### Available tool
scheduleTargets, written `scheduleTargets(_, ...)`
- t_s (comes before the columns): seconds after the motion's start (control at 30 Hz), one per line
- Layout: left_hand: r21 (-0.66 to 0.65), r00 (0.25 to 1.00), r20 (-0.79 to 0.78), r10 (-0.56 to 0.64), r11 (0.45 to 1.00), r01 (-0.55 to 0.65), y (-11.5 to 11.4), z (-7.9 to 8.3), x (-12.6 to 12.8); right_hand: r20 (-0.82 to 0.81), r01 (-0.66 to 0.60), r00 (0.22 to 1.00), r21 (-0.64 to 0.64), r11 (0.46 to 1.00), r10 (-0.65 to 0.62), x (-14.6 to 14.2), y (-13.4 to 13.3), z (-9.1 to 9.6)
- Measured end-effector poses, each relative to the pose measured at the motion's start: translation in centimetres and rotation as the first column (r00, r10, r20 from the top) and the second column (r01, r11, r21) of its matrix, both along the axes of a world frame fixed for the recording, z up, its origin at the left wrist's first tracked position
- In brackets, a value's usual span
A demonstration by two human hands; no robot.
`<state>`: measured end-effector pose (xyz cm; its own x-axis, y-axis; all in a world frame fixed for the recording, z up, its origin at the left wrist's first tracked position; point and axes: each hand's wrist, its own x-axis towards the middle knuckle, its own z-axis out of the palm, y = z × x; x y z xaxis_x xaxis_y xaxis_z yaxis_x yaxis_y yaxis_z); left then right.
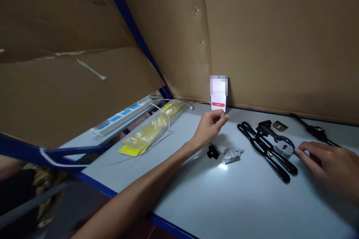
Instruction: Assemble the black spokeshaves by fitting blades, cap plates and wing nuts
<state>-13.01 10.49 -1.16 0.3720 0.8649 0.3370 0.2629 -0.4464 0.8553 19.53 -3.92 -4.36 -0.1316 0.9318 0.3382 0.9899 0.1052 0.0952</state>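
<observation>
My left hand [211, 129] hovers over the table just in front of the phone [218, 105], its fingers curled closed; whether anything is pinched in them is hidden. Below it lie a small black metal cap piece [213, 152] and a clear-wrapped metal blade [232, 155]. To the right, my right hand [332, 162] has thumb and forefinger pinched at the end of a black curved-handled spokeshave [276, 134]. Two more black spokeshave bodies [265, 149] lie side by side, slanting across the table. Another wrapped blade [284, 149] rests beyond them, partly covered.
A bare blade plate [279, 126] and another black spokeshave [316, 132] lie near the cardboard wall [280, 44]. On the left are a plastic bag with yellow strips [153, 129], a white cable [169, 119] and a power strip [123, 115]. Blue frame bars [134, 37] edge the bench.
</observation>
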Motion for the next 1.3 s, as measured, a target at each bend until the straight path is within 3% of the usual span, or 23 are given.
scheduleTargets(0.13, 0.188, 0.965, -0.263, -0.007, 0.981, 0.058, -0.6, 0.2, -0.3, -0.029, 0.015, 0.999, 0.029, 0.999, -0.014, -0.4, -0.1, 0.7)
scheduleTargets(0.23, 0.250, 0.927, -0.371, -0.056, 0.956, 0.157, -1.3, 0.2, -0.1, -0.056, 0.025, 0.998, 0.014, 1.000, -0.024, -0.8, -0.2, 1.9)
scheduleTargets(0.43, 0.412, 0.789, -0.615, -0.005, 0.850, 0.327, -1.9, -0.6, -0.1, -0.054, 0.138, 0.988, -0.141, 0.980, -0.146, -0.9, 0.0, 3.8)
scheduleTargets(0.7, 0.435, 0.751, -0.660, -0.006, 0.812, 0.389, -2.5, -0.7, 0.2, -0.052, 0.137, 0.986, -0.280, 0.950, -0.157, -1.5, 0.3, 3.2)
scheduleTargets(0.93, 0.432, 0.771, -0.636, 0.045, 0.848, 0.307, -1.8, -0.6, -0.1, 0.026, 0.190, 0.981, -0.373, 0.908, -0.194, -1.2, 0.5, 3.2)
scheduleTargets(1.07, 0.398, 0.745, -0.666, 0.046, 0.866, 0.302, -1.3, -0.7, -0.4, 0.133, 0.251, 0.967, -0.347, 0.904, -0.218, 0.1, 0.5, 3.0)
scheduleTargets(1.17, 0.368, 0.715, -0.698, 0.047, 0.879, 0.302, -1.4, -0.6, -0.3, 0.177, 0.298, 0.949, -0.245, 0.922, -0.260, -0.3, 0.2, 3.2)
scheduleTargets(1.23, 0.353, 0.704, -0.709, 0.038, 0.884, 0.307, -1.4, -0.5, -0.3, 0.096, 0.239, 0.969, -0.166, 0.957, -0.226, -1.7, -0.3, 3.2)
scheduleTargets(1.3, 0.347, 0.701, -0.713, 0.026, 0.881, 0.321, -1.5, -0.4, -0.2, -0.044, 0.077, 0.996, -0.123, 0.989, -0.083, -3.7, -0.9, 2.8)
